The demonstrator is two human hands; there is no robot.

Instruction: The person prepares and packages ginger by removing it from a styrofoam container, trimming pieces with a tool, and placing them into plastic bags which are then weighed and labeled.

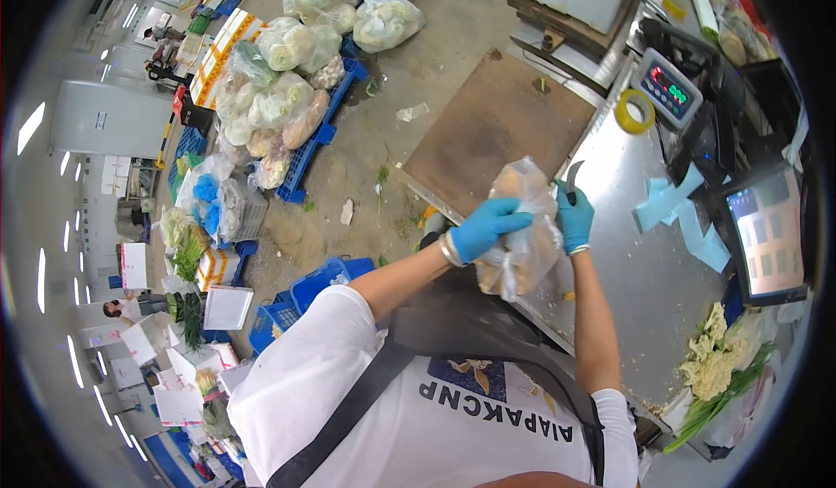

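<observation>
A clear plastic bag of tan produce hangs in front of my apron, its knotted end towards me. I cannot tell what kind of produce it is. My left hand, in a blue glove, grips the bag from the left side. On the other side of it, my right hand, also gloved in blue, holds a small knife with a dark curved blade pointing up and away from me. The right fingers are close to the bag's edge; whether they touch it is unclear. Below the hands runs the edge of a steel table.
A brown weighing platform lies ahead. A scale display, a tape roll, blue label strips and a screen line the right. Cauliflower lies near right. Left are bagged vegetables on a blue pallet and blue crates.
</observation>
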